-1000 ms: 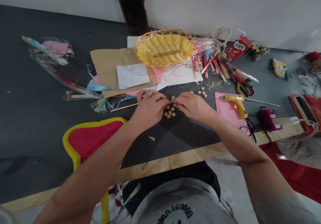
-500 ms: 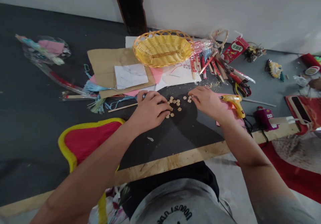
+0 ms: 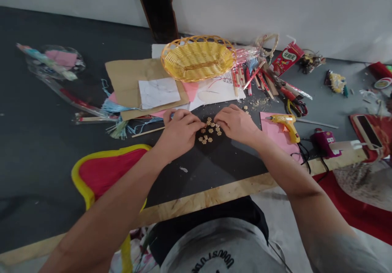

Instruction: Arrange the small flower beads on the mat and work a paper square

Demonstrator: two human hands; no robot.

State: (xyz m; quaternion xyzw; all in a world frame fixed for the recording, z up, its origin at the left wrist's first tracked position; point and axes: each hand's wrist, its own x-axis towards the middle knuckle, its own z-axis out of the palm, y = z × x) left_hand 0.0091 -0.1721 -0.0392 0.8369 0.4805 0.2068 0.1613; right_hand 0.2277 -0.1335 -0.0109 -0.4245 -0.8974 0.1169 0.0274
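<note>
Several small tan flower-shaped pieces (image 3: 209, 130) lie loosely grouped on the dark table between my two hands. My left hand (image 3: 182, 132) is at their left edge, palm down with bent fingers, its fingertips touching or just above the nearest pieces. From the right, my right hand (image 3: 234, 123) reaches in with curled fingers, its fingertips at the right side of the group. Whether either hand pinches a piece is too small to tell. A few more pieces (image 3: 246, 108) lie just beyond my right hand.
A yellow wicker basket (image 3: 198, 61) sits on papers (image 3: 122, 77) behind the hands. To the right, a yellow glue gun (image 3: 284, 122) rests on pink paper (image 3: 266, 132). A red pad with yellow edging (image 3: 107, 167) lies front left, beside the table's wooden edge (image 3: 208, 195).
My right hand has moved left toward the pieces, uncovering more of the pink paper. My left hand has shifted slightly left, and several pieces between the hands now sit differently.
</note>
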